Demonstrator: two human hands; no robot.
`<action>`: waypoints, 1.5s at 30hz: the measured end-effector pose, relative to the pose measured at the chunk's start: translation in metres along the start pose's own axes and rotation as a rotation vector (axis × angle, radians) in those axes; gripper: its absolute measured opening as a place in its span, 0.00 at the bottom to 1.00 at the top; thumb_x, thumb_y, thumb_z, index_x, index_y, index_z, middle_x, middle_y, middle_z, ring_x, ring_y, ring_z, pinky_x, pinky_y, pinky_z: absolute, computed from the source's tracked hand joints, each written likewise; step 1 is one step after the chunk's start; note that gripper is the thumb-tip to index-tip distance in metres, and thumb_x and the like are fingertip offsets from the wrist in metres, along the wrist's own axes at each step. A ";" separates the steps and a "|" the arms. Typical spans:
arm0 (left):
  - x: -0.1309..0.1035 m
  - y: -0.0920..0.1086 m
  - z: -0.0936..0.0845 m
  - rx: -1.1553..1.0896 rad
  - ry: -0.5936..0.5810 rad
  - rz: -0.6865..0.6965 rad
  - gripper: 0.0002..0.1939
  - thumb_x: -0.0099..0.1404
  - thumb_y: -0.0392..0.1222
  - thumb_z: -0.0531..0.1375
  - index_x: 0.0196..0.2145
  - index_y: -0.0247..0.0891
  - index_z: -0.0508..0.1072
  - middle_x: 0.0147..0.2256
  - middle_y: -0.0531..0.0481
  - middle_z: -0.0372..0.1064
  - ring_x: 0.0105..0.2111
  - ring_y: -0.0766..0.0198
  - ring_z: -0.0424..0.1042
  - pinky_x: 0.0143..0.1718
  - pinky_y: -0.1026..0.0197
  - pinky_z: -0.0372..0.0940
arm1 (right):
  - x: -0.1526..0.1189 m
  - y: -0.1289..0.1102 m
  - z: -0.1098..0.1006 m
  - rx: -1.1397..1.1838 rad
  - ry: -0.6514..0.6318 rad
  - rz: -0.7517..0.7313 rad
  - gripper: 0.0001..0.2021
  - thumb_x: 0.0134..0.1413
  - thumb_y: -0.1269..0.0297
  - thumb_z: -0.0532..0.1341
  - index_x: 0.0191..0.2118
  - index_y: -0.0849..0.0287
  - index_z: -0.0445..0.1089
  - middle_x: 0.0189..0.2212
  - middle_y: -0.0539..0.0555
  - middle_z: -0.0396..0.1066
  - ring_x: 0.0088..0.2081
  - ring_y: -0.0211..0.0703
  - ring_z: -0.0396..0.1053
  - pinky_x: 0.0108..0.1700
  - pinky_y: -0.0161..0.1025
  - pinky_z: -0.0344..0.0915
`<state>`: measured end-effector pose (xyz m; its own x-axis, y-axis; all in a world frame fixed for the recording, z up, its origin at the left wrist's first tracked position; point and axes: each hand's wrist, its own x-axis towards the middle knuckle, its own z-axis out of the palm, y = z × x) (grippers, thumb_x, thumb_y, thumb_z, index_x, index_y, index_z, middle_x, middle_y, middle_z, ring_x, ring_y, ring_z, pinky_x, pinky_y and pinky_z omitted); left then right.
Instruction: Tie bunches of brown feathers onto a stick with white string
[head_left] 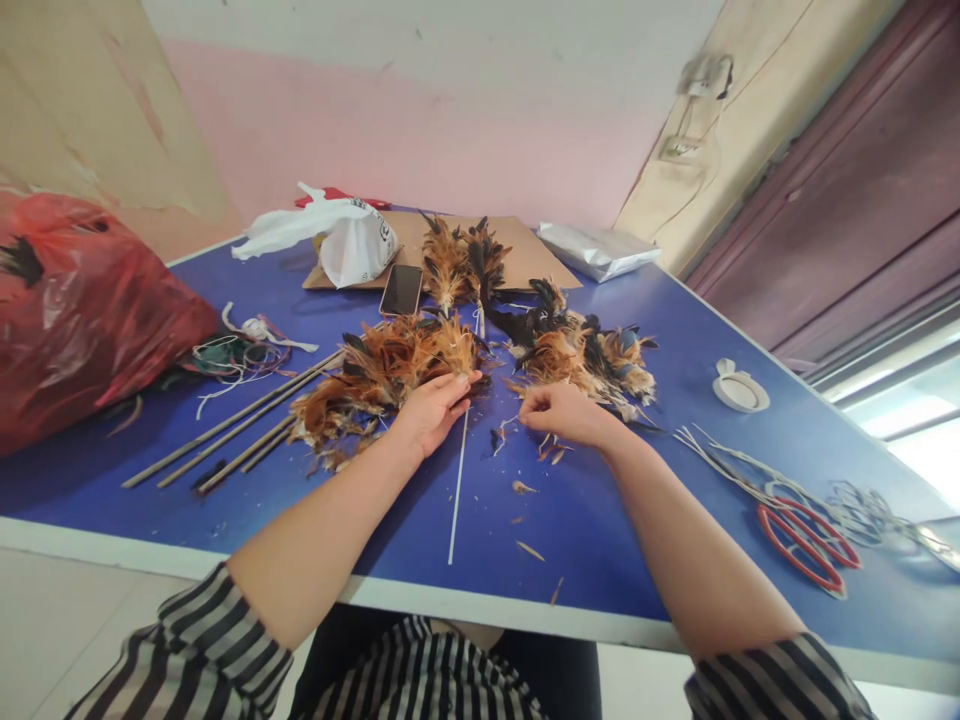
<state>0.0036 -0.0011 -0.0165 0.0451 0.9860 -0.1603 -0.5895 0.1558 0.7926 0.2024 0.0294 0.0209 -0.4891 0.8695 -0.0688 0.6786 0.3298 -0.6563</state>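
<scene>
My left grip [435, 412] spread against the near right edge of the brown feathers [390, 360], my right grip [559, 412] curled, fingertips pressed together, just nearside of the black-and-tan feathers [566, 350], both piles on the blue tabletop [600, 540]

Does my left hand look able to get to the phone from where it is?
Probably yes: nothing covers the phone, though your left hand would likely pass over the brown feathers.
</scene>
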 end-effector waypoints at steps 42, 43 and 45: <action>-0.022 0.000 0.020 0.305 -0.216 -0.232 0.07 0.52 0.37 0.63 0.24 0.28 0.72 0.22 0.48 0.69 0.19 0.74 0.68 0.21 0.73 0.64 | -0.025 0.004 -0.006 0.768 0.140 -0.092 0.08 0.47 0.62 0.59 0.32 0.62 0.67 0.19 0.46 0.59 0.18 0.28 0.52 0.20 0.30 0.47; -0.022 0.000 0.020 0.306 -0.214 -0.231 0.07 0.51 0.37 0.63 0.24 0.28 0.72 0.22 0.49 0.69 0.19 0.74 0.67 0.21 0.73 0.64 | -0.025 0.004 -0.006 0.728 0.165 -0.084 0.09 0.48 0.61 0.59 0.33 0.62 0.67 0.19 0.46 0.59 0.18 0.28 0.52 0.20 0.30 0.48; -0.021 0.002 0.020 0.312 -0.197 -0.218 0.07 0.51 0.37 0.63 0.24 0.28 0.72 0.22 0.49 0.69 0.19 0.74 0.67 0.21 0.73 0.64 | -0.026 0.001 -0.005 0.558 0.260 -0.094 0.09 0.50 0.61 0.57 0.33 0.61 0.67 0.19 0.47 0.60 0.19 0.31 0.54 0.21 0.31 0.51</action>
<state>0.0178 -0.0204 -0.0001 0.3127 0.9156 -0.2528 -0.2780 0.3427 0.8974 0.2186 0.0090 0.0262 -0.3359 0.9303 0.1475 0.2159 0.2285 -0.9493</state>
